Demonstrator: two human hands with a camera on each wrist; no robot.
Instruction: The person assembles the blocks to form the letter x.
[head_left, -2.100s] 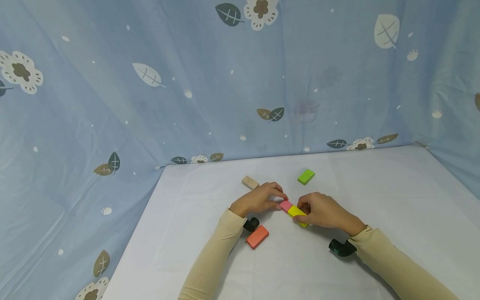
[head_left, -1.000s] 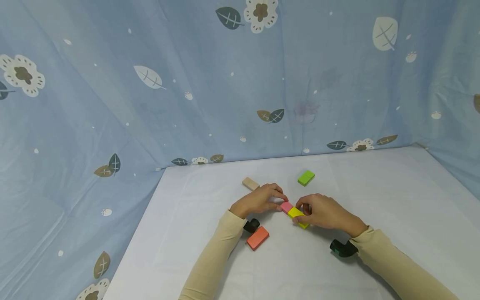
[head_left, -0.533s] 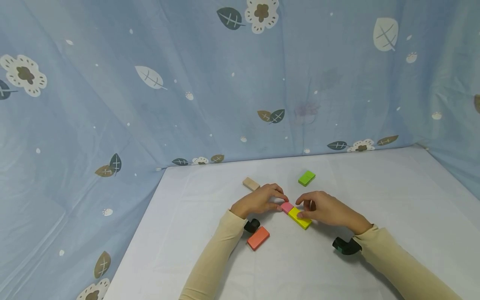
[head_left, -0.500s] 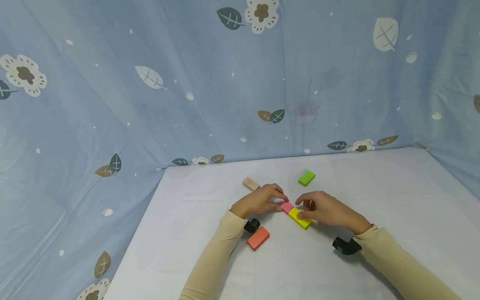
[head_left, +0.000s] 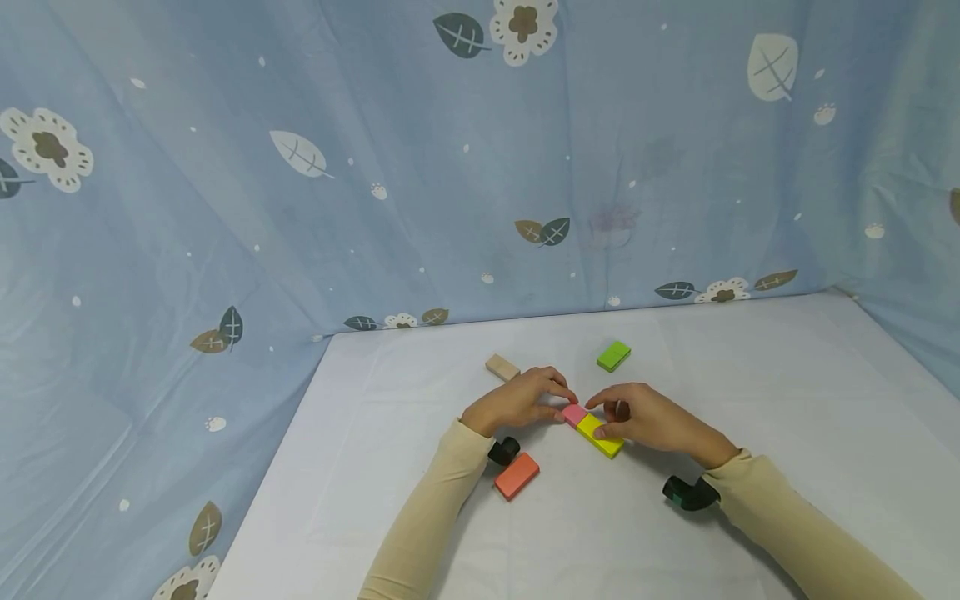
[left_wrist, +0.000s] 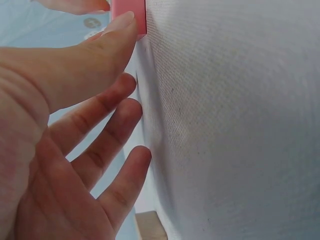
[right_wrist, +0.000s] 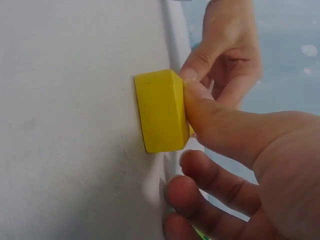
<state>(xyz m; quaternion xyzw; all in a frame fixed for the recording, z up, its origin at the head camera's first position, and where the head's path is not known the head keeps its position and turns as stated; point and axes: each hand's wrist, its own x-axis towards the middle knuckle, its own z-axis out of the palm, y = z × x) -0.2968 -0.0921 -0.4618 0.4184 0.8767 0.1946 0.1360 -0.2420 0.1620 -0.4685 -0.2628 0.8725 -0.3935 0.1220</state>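
Note:
A pink block lies flat on the white table, and a yellow block lies end to end against it on the near right. My left hand pinches the pink block between thumb and forefinger. My right hand rests its thumb on top of the yellow block. Its other fingers hang loosely curled beside the block, not around it.
An orange block lies near my left forearm. A beige block sits behind the left hand and a green block behind the right. Blue patterned cloth walls the table at the back and sides.
The right hand held the yellow block slightly raised beside the pink one. Now the block lies flat against it and the fingers have loosened, with the thumb left on top. The left hand stayed put.

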